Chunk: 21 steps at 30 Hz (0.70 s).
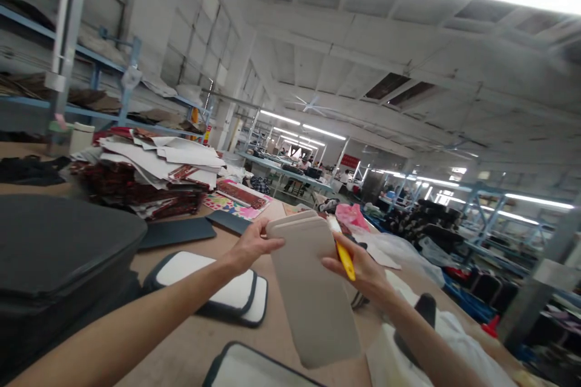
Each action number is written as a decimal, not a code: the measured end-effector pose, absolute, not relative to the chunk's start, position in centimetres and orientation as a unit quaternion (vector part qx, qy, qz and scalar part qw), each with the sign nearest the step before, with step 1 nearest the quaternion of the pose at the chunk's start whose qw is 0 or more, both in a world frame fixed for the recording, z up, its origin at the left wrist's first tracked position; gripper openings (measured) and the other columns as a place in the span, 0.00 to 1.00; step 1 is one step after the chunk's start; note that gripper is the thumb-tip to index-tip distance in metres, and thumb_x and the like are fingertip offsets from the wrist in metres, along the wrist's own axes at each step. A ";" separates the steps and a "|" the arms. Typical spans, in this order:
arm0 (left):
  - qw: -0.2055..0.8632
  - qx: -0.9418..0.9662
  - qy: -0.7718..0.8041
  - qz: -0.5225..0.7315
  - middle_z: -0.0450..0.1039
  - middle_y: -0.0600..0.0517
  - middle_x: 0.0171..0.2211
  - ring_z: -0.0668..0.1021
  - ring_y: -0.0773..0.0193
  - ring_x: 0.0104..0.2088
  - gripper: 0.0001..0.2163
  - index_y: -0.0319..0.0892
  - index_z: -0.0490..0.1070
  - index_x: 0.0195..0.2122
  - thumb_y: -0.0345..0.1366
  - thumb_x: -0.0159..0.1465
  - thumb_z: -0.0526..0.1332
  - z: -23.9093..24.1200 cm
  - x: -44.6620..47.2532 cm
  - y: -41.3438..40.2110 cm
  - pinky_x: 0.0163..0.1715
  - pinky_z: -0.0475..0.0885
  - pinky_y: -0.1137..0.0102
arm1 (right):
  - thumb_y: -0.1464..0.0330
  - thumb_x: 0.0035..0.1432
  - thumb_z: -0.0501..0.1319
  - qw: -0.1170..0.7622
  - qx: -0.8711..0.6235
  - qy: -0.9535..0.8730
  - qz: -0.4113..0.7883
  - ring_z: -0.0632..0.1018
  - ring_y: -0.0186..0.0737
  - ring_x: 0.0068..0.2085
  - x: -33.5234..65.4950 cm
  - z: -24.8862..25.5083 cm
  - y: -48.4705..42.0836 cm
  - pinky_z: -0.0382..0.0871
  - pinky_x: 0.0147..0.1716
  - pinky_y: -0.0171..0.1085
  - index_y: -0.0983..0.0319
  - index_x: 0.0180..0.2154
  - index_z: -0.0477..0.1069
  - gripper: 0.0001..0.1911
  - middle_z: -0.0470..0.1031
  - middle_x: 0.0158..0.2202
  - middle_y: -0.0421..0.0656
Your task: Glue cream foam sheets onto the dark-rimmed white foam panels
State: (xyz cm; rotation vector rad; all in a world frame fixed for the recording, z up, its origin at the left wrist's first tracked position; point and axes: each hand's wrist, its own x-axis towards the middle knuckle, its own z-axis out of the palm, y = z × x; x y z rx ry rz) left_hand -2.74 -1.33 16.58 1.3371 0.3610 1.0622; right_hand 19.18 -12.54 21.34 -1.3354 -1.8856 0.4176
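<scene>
My left hand (249, 247) is closed on the upper left corner of a beige flat panel (313, 302) with rounded corners. The panel's top edge shows more than one layer, and it hangs tilted above the table. In my right hand (363, 267) is a brush with a yellow handle (345, 259); its pale bristles point up beside the panel's upper right edge. The right fingers also lie close to that edge, though I cannot tell whether they press on it. Left of the panel lie white pads with dark borders (204, 272), stacked unevenly on the table.
A tall stack of black panels (63, 248) stands at the left. Behind it rises a pile of white and red sheets (149, 163). Dark flat pieces (177, 233) lie on the brown table (181, 351). Clear plastic (408, 254) covers part of the right side.
</scene>
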 end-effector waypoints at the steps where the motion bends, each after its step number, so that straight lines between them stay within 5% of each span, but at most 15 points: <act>1: 0.659 0.564 0.161 0.471 0.71 0.54 0.30 0.75 0.62 0.33 0.22 0.39 0.65 0.34 0.41 0.42 0.73 16.0 -2.9 -1.3 0.36 0.70 0.67 | 0.57 0.49 0.62 0.385 -0.539 -0.730 0.169 0.73 0.41 0.38 19.3 20.4 -12.5 0.68 0.38 0.37 0.61 0.51 0.64 0.29 0.73 0.39 0.42; 7: 0.706 0.522 0.151 0.454 0.70 0.52 0.36 0.75 0.60 0.37 0.28 0.43 0.61 0.41 0.40 0.42 0.73 12.7 -3.1 -1.4 0.35 0.71 0.66 | 0.56 0.50 0.59 0.368 -0.606 -0.695 0.123 0.74 0.46 0.42 20.4 15.6 -11.2 0.68 0.43 0.40 0.63 0.53 0.64 0.30 0.74 0.41 0.45; 16: 0.565 0.728 0.172 0.348 0.69 0.52 0.40 0.71 0.58 0.42 0.32 0.42 0.64 0.50 0.32 0.42 0.69 7.0 -2.1 1.7 0.42 0.66 0.67 | 0.68 0.50 0.55 0.235 -0.635 -0.726 0.124 0.73 0.38 0.30 22.3 12.7 -11.3 0.67 0.34 0.37 0.63 0.55 0.62 0.28 0.73 0.34 0.42; 19: 0.491 0.804 0.186 0.278 0.71 0.54 0.34 0.71 0.59 0.37 0.23 0.41 0.70 0.44 0.28 0.44 0.65 4.2 -1.5 1.5 0.39 0.65 0.68 | 0.70 0.46 0.58 0.200 -0.638 -0.733 0.123 0.74 0.44 0.38 23.0 9.4 -11.8 0.65 0.41 0.40 0.61 0.53 0.66 0.29 0.75 0.39 0.44; 21: 0.473 0.819 0.197 0.258 0.70 0.53 0.34 0.71 0.58 0.35 0.30 0.42 0.66 0.50 0.27 0.42 0.64 2.4 -1.2 1.3 0.38 0.65 0.67 | 0.71 0.41 0.59 0.183 -0.647 -0.730 0.121 0.74 0.48 0.43 23.9 7.2 -12.1 0.63 0.45 0.42 0.59 0.55 0.64 0.34 0.74 0.44 0.46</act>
